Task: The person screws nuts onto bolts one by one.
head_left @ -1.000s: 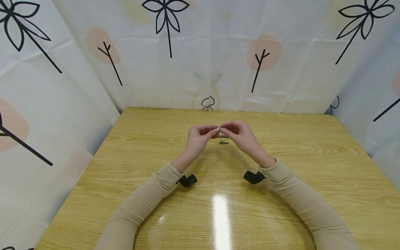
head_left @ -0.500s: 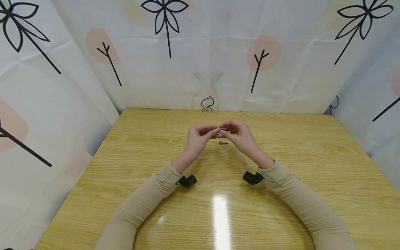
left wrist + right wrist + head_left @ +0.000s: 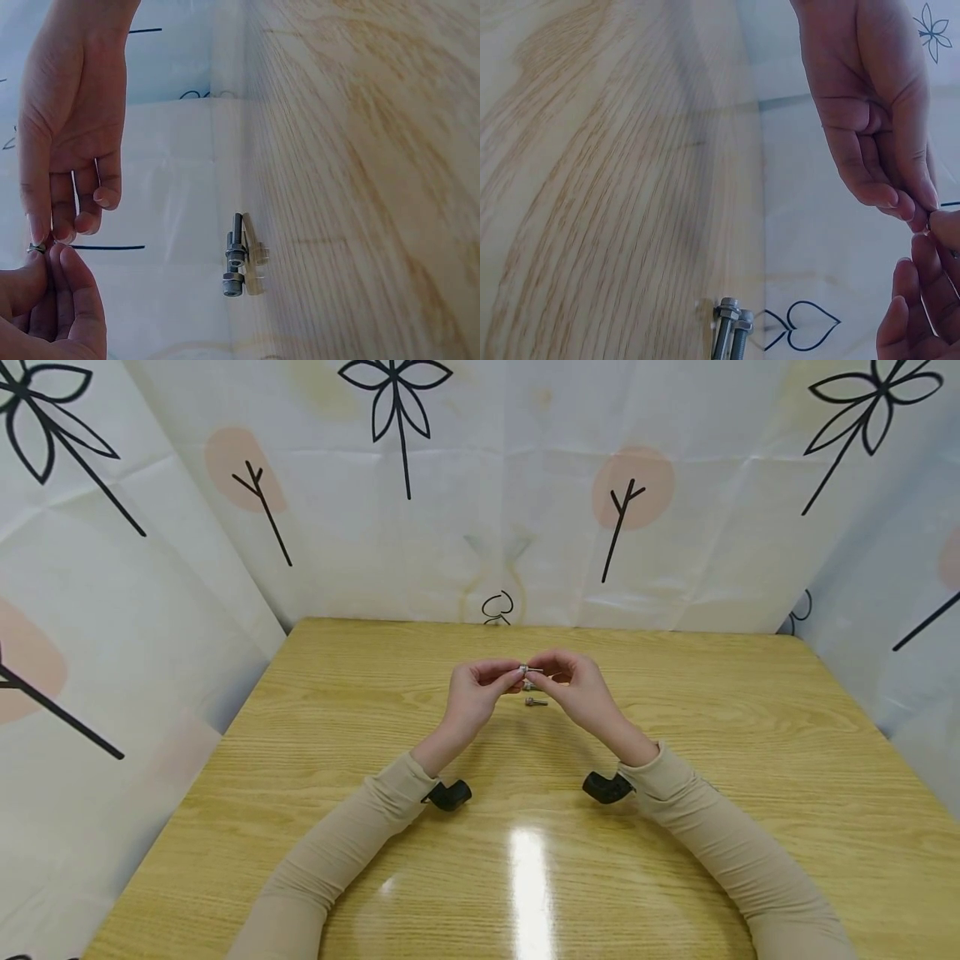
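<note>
Above the far part of the table, both hands meet at a small metal bolt, its shank pointing right. My left hand pinches its head end between thumb and fingers. The thumb and fingertips of my right hand close around the bolt just beside them; fingers mostly hide whether a nut sits there. In the left wrist view only a bit of the bolt shows between the fingertips. Two more socket-head bolts with nuts, a nearer bolt and a farther bolt, lie below the hands.
The wood-grain table carries the loose bolts. A patterned white cloth hangs behind and at both sides. Black wrist cameras, one left camera and one right camera, sit below the sleeves.
The right fingertips have shifted slightly around the bolt, and more of its shank and head end shows. Both hands otherwise stay in place, and the loose bolts lie still.
</note>
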Available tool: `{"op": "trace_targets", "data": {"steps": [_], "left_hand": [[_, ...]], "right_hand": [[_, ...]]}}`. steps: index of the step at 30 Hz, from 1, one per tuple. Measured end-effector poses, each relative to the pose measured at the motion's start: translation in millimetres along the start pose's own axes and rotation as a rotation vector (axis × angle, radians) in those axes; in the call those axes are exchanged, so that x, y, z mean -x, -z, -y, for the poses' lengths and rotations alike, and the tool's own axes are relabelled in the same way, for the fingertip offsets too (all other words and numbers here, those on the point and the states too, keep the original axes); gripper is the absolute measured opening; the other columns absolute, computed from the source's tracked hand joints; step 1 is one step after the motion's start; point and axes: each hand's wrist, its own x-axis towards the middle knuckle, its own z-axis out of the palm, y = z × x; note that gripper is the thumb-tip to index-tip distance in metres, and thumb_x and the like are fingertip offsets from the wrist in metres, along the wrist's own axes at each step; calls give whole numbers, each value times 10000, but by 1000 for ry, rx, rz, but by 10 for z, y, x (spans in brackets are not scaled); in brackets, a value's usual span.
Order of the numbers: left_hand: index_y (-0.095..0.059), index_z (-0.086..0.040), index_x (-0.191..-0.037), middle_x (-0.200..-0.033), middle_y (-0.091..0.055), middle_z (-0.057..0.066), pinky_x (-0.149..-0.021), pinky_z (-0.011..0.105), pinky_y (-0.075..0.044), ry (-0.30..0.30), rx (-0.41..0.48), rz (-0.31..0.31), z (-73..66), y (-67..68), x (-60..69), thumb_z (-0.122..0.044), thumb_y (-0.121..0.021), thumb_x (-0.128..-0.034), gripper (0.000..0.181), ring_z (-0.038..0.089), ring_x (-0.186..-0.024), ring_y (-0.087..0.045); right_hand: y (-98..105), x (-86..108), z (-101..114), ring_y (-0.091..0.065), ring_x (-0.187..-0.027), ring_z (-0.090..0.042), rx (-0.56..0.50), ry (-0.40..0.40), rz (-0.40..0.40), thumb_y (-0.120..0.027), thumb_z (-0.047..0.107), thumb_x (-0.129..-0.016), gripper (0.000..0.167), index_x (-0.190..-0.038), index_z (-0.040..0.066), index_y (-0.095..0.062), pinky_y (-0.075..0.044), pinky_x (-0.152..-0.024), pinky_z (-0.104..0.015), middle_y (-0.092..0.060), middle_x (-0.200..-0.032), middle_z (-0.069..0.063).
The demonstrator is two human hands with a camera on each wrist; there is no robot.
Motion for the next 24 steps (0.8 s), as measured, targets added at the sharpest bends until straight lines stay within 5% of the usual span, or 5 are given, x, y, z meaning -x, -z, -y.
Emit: {"op": "trace_targets", "data": {"steps": [7, 13, 24], "left_hand": [[-699, 81, -1026, -949, -708, 169, -807, 366, -590, -3, -13, -19, 2, -3, 7, -39, -666, -896, 180, 409, -917, -656], [-698, 85, -1031, -959, -705, 178, -807, 373, -590, 5, 0, -18, 4, -4, 6, -42, -669, -892, 190, 455, -940, -632], [-691, 104, -1036, -975, -693, 218, -806, 371, -590, -9, -2, -12, -9, -5, 14, -17, -654, -896, 189, 487, -949, -614]], "right_hand": [[-32, 15, 7, -613, -878, -369, 40, 12, -20, -628, 39, -931, 178, -1064, -75, -656, -531, -751, -411, -664, -956, -209], [-39, 14, -21, -611, -885, -343, 28, 55, -25, -636, -4, -914, 206, -1104, -83, -629, -531, -725, -425, -653, -1013, -209], [-46, -91, -365, -629, -832, -201, 67, 61, -54, -676, 130, -914, 168, -1052, 37, -698, -538, -708, -382, -685, -975, -85]]}}
